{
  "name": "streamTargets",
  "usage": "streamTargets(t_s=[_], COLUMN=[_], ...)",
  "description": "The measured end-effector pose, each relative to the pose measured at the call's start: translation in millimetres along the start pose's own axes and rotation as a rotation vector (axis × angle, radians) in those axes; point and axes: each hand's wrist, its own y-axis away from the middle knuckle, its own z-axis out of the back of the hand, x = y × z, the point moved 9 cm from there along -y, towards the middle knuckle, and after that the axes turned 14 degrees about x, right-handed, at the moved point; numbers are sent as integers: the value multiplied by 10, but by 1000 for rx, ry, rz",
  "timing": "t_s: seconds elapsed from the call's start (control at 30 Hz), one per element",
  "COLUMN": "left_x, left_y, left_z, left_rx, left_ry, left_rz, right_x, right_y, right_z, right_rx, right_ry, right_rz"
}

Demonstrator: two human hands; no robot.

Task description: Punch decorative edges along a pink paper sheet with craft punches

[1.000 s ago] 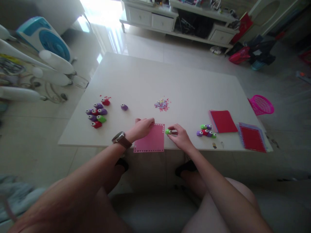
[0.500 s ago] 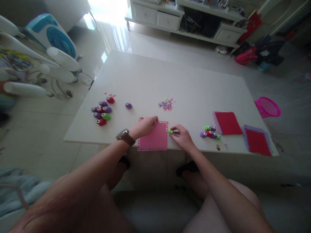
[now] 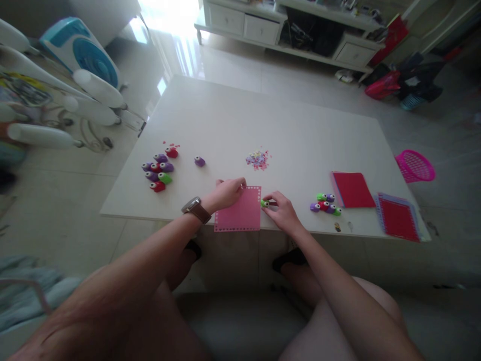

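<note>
A pink sheet (image 3: 240, 213) with small holes punched along its edges lies at the table's front edge and overhangs it. My left hand (image 3: 230, 192) is closed at the sheet's top edge; whether its fingers pinch the paper is hard to make out. Between the thumb and fingers of my right hand (image 3: 280, 208) is a green punch (image 3: 265, 203), held at the sheet's right edge near the upper corner. A heap of paper bits (image 3: 257, 159) lies beyond the sheet. One purple punch (image 3: 200, 161) stands alone to the left of the heap.
Several coloured punches (image 3: 158, 186) are grouped at the left, with red bits behind them. Another group (image 3: 323, 205) sits at the right, near a red paper stack (image 3: 353, 190) and a second stack (image 3: 398, 218). A pink basket (image 3: 417, 165) is beyond the table's right edge.
The view has shifted slightly. Both hands, the pink sheet and the green punch keep nearly the same places relative to each other.
</note>
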Motion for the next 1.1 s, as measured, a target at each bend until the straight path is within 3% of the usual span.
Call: streamTargets(t_s=[0.5,1.1], left_x=[19,-5], left_y=[-22,-32], left_z=[9,-21], left_rx=[3,8], left_ry=[-3,-5], left_rz=[7,-11], right_x=[79,51], right_y=[9,-5], right_z=[48,-42], right_rx=[-12,43], right_ry=[118,65], right_rz=[1,11])
